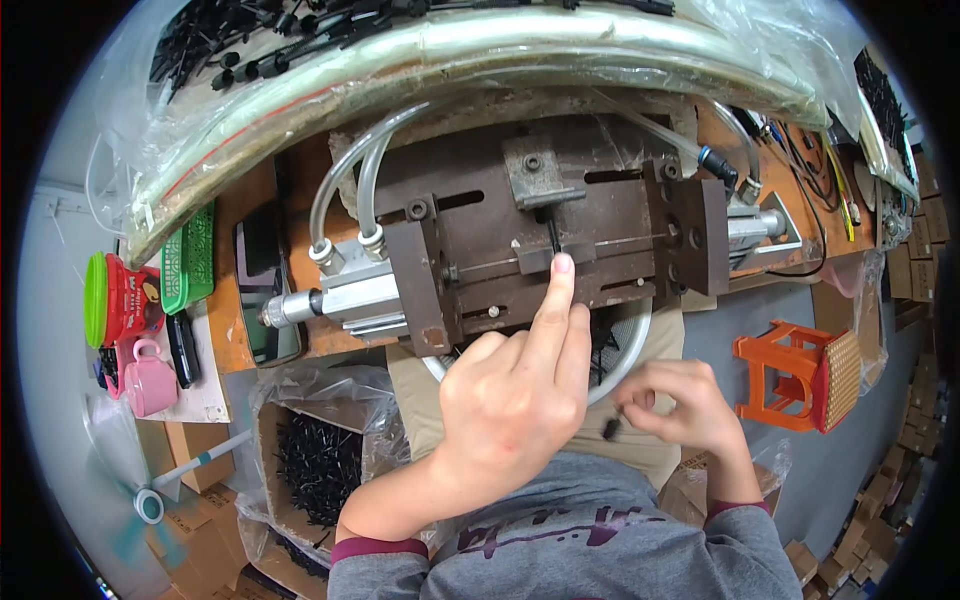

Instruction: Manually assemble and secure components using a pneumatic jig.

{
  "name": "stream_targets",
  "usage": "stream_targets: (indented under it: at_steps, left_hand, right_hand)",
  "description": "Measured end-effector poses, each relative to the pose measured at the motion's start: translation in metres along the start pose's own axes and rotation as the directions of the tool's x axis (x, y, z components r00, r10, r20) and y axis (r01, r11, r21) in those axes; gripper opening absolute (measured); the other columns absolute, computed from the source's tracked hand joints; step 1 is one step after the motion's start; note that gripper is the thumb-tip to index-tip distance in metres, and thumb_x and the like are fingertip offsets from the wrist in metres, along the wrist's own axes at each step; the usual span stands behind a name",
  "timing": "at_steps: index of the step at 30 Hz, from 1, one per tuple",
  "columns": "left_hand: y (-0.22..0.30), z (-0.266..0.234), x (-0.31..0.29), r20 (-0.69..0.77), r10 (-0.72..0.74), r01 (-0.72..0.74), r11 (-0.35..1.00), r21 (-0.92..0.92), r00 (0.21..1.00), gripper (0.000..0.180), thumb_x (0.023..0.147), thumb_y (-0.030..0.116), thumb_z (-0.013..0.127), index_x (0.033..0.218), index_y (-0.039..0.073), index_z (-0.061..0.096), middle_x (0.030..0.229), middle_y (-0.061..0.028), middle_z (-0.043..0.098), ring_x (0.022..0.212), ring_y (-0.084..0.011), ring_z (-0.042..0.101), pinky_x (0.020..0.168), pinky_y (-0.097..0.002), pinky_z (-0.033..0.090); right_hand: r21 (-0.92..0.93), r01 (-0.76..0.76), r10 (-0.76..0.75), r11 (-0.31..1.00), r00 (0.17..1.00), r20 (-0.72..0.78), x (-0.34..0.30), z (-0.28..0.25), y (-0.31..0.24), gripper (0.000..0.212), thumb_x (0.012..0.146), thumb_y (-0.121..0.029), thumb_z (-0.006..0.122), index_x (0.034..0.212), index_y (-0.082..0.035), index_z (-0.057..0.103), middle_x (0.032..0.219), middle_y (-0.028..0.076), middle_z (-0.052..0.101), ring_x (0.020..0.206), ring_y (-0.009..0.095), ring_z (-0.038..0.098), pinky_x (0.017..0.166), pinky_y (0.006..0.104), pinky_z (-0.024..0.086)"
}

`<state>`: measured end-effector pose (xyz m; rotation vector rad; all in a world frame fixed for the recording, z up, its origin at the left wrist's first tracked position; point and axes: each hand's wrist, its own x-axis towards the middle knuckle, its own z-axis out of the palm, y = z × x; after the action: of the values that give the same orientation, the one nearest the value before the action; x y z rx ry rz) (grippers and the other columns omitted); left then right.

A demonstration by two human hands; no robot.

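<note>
Machine (620,220) of dark brown metal stands at the middle of the wooden table (230,335), facing the person. At its centre, on the near side of a grey metal bracket (530,170), sits a thin black rod (552,232). The left hand (515,385) reaches over the near edge with its index finger stretched out straight, the tip right at the near end of the rod. Its other fingers point forward or bend inward; the palm is hidden, so I cannot tell whether they grip anything. The right hand (685,400) is over the lap, nearer and to the right, with its fingers curled. A small dark piece (611,430) shows just beside its fingertips, blurred, and I cannot tell whether the hand grips it.

Clear hoses (340,185) run to the machine's left end, and a white tube (632,350) loops at its near side. Far across the table lies a heap of black parts (300,50) in plastic. On the left are a green basket (175,285) and, nearer, a pink cup (151,385). A box (262,440) of black pieces stands near left, and an orange stool (785,375) at right.
</note>
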<state>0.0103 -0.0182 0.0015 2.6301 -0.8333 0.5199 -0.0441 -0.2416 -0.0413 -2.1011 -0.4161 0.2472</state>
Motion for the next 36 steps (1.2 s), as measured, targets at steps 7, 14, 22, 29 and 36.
stream_targets:
  at_steps: [7, 14, 22, 29, 36]
  left_hand:
    - [-0.007, -0.021, 0.007, 0.0, -0.001, 0.0, 0.866, -0.501, 1.0, 0.042, 0.071, 0.016, 0.086, 0.108, 0.002, 0.072, 0.118, -0.0133, 0.071, 0.081, -0.0217, 0.073, 0.069, -0.0299, 0.057]
    - [-0.005, -0.049, -0.001, -0.133, 0.04, -0.117, 0.755, -0.645, 0.99, 0.036, 0.071, -0.001, 0.083, 0.106, 0.0, 0.075, 0.1, -0.0128, 0.071, 0.08, -0.0219, 0.071, 0.069, -0.0281, 0.061]
    - [-0.003, -0.036, -0.008, -0.049, -0.074, 0.047, 0.909, -0.413, 0.996, 0.035, 0.072, -0.005, 0.078, 0.106, -0.004, 0.071, 0.123, -0.0198, 0.064, 0.095, -0.028, 0.068, 0.083, -0.036, 0.059]
    - [0.002, 0.0, -0.011, -0.004, 0.025, -0.025, 0.993, -0.12, 1.0, 0.026, 0.078, 0.004, 0.071, 0.103, -0.004, 0.07, 0.131, -0.0206, 0.063, 0.079, -0.0235, 0.071, 0.073, -0.0318, 0.058]
    - [-0.001, -0.005, -0.002, 0.069, -0.017, 0.027, 0.99, -0.141, 0.997, 0.026, 0.075, 0.007, 0.075, 0.1, 0.0, 0.071, 0.128, -0.0184, 0.065, 0.066, -0.0196, 0.069, 0.063, -0.0297, 0.056]
  right_hand:
    - [-0.461, 0.392, -0.559, 0.796, 0.767, -0.313, 0.02, -0.029, -0.054, 0.023, 0.07, -0.003, 0.08, 0.091, 0.001, 0.07, 0.092, 0.016, 0.073, 0.069, 0.023, 0.07, 0.058, 0.0298, 0.056]
    - [-0.623, 0.614, -0.829, 0.485, 0.549, -0.104, 0.078, -0.041, -0.082, 0.016, 0.072, -0.005, 0.07, 0.085, 0.005, 0.069, 0.095, 0.022, 0.072, 0.076, 0.026, 0.071, 0.07, 0.0365, 0.062]
    - [-0.754, 0.341, -0.764, 0.562, 0.564, -0.314, 0.177, -0.086, -0.091, 0.026, 0.082, -0.008, 0.075, 0.108, -0.003, 0.072, 0.106, 0.012, 0.07, 0.098, 0.029, 0.068, 0.084, 0.0348, 0.053]
    - [-0.646, 0.374, -0.639, 0.666, 0.733, -0.234, 0.198, -0.084, -0.098, 0.016, 0.087, -0.005, 0.069, 0.103, -0.004, 0.07, 0.101, 0.008, 0.066, 0.086, 0.024, 0.065, 0.074, 0.0322, 0.053]
    - [-0.271, 0.389, -0.459, 0.88, 0.843, -0.281, 0.165, -0.085, -0.097, 0.023, 0.079, 0.001, 0.076, 0.101, 0.001, 0.068, 0.095, 0.004, 0.065, 0.082, 0.012, 0.063, 0.072, 0.0238, 0.05]
